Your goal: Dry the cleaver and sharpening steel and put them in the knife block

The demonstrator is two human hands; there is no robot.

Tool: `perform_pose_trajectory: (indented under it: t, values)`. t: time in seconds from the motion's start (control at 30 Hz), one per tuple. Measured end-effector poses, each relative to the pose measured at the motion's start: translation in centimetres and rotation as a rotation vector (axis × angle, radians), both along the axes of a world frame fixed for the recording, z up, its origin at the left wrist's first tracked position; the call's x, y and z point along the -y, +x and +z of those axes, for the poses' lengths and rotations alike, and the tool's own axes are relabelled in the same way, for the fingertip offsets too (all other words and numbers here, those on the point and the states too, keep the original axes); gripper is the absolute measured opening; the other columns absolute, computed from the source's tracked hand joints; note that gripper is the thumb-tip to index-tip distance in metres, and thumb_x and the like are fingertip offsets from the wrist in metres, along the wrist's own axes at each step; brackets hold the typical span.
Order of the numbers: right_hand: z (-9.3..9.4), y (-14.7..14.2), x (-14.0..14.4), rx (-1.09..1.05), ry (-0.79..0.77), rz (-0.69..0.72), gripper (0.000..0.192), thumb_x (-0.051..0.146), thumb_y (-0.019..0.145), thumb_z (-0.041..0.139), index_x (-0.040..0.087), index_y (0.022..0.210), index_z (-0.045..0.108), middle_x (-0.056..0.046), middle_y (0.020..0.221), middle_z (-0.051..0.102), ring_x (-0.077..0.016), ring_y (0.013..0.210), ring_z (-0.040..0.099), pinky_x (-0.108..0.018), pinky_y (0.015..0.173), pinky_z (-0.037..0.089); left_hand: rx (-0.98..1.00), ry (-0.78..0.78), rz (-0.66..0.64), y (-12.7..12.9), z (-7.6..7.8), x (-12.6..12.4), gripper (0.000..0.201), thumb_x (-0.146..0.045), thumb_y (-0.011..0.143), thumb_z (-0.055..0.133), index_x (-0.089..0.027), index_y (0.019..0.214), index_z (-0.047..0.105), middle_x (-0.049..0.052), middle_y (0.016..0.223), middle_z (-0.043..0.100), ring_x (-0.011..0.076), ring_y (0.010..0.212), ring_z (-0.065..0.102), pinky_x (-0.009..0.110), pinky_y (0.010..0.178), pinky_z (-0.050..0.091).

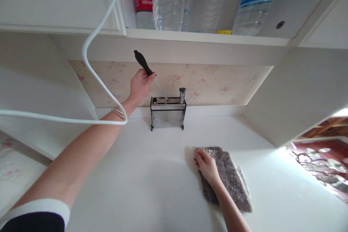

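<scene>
Nearest, the right hand (206, 165) lies flat on a grey cloth (231, 181), soft and limp, on the table (152, 181); left hand (140, 86) grips a tool (148, 69) by its black handle, its thin stiff shaft dipping into the rack (168, 113); probably light.

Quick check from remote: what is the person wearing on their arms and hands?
Both hands are bare, no gloves. The left hand has a thin bangle at the wrist and a dark sleeve with a white cuff near the elbow. The right hand shows no sleeve.
</scene>
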State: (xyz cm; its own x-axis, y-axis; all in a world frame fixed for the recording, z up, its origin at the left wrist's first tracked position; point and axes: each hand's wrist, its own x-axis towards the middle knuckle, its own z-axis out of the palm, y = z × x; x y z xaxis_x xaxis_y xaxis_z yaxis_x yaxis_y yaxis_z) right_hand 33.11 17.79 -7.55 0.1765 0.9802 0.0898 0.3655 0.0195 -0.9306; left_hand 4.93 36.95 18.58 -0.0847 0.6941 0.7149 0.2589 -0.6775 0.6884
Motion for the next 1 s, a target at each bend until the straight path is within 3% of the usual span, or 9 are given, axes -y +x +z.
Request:
perform_pose_trajectory:
  t: [0.33,0.67,0.77,0.9,1.0]
  values:
    - [0.3,-0.1,0.2,0.02,-0.007,-0.015,0.033,0.05,0.085,0.048,0.022,0.092,0.064,-0.002,0.065,0.064,-0.02,0.056,0.06,-0.028,0.053,0.046,-0.189,0.003,0.069,1.2,1.1,-2.2,0.022,-0.028,0.08,0.06,-0.015,0.096,0.061,0.007,0.091,0.069,0.0164,0.085,0.064,0.026,0.074,0.047]
    - [0.2,-0.2,0.0,0.108,-0.007,0.0,0.032,0.046,0.087,0.046,0.021,0.092,0.065,-0.002,0.065,0.065,-0.0196,0.057,0.061,-0.028,0.056,0.046,-0.475,-0.078,0.252,3.6,2.6,-3.3,0.035,-0.046,0.083,0.052,-0.016,0.081,0.07,0.006,0.073,0.069,0.0203,0.069,0.062,0.03,0.064,0.042]
    - [-0.1,0.0,0.0,0.085,0.007,-0.006,0.033,0.047,0.087,0.046,0.02,0.093,0.065,-0.002,0.065,0.065,-0.0192,0.055,0.06,-0.027,0.054,0.045,-0.593,-0.144,0.233,4.3,1.3,-4.0,0.04,-0.051,0.08,0.053,-0.015,0.076,0.072,0.006,0.069,0.068,0.0217,0.069,0.062,0.03,0.063,0.042]
    - [-0.4,0.1,-0.1,0.086,0.007,-0.009,0.034,0.047,0.087,0.047,0.02,0.093,0.065,-0.002,0.065,0.065,-0.0185,0.055,0.06,-0.027,0.053,0.044,-0.751,-0.19,0.165,4.5,-2.3,-4.9,0.034,-0.047,0.074,0.06,-0.016,0.074,0.073,0.007,0.079,0.07,0.022,0.074,0.063,0.03,0.067,0.044]
    - [-0.4,0.1,-0.1,0.093,-0.002,-0.01,0.033,0.047,0.088,0.046,0.02,0.093,0.065,-0.001,0.065,0.065,-0.0183,0.055,0.06,-0.026,0.054,0.045,-0.764,-0.187,0.172,4.3,-5.0,-5.3,0.034,-0.045,0.077,0.058,-0.016,0.073,0.074,0.008,0.089,0.069,0.0222,0.081,0.063,0.03,0.073,0.045]
